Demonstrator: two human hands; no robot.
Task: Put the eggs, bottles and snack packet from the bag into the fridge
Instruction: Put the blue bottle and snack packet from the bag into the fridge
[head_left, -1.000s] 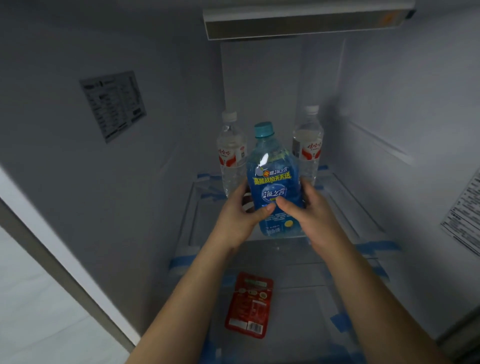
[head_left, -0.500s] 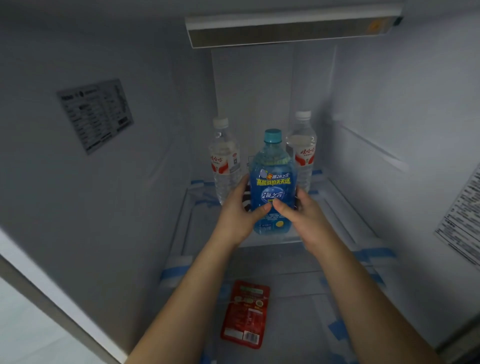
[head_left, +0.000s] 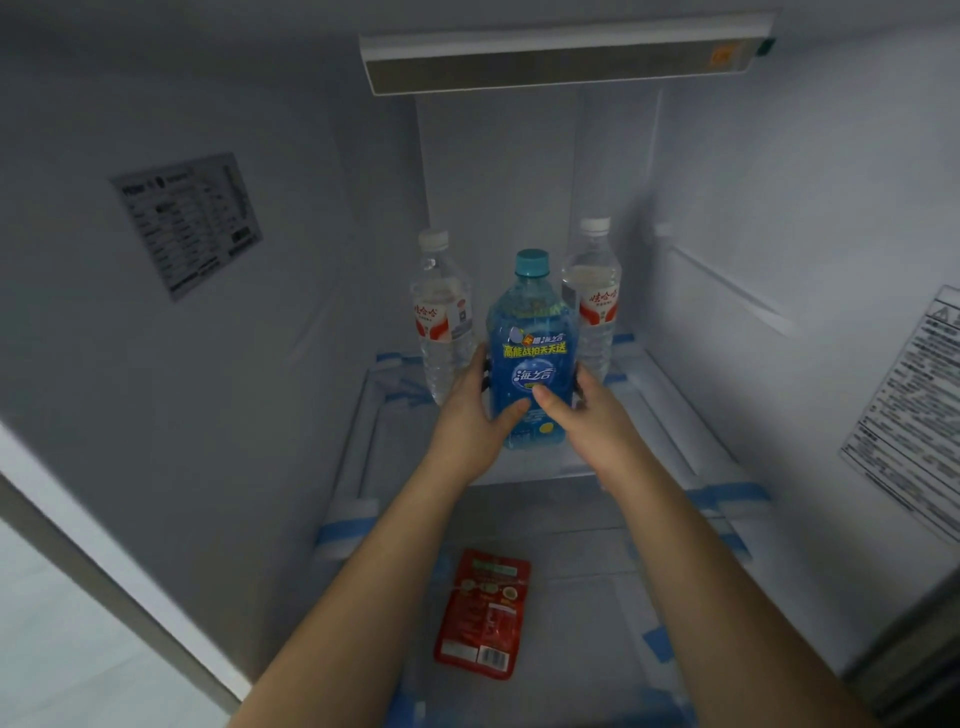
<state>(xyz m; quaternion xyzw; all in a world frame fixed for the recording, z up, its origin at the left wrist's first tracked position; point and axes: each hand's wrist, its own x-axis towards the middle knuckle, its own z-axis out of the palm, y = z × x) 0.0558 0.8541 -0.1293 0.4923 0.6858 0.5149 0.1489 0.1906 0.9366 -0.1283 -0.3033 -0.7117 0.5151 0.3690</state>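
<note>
Inside the open fridge, a blue drink bottle (head_left: 532, 338) with a teal cap stands upright on the glass shelf (head_left: 670, 415). My left hand (head_left: 470, 421) grips its left side and my right hand (head_left: 592, 415) grips its right side, thumbs on the label. Behind it stand two clear water bottles with red-and-white labels, one at the left (head_left: 440, 317) and one at the right (head_left: 594, 296). A red snack packet (head_left: 483, 613) lies flat on the lower shelf between my forearms. No eggs or bag are in view.
White fridge walls close in on both sides, with a printed sticker (head_left: 189, 223) on the left wall and another sticker (head_left: 909, 405) on the right. A light bar (head_left: 561, 65) spans the ceiling. Blue tape strips (head_left: 345, 530) mark the shelf edges.
The blue bottle, held in both hands, has moved a little deeper onto the shelf toward the two water bottles. The camera has shifted slightly.
</note>
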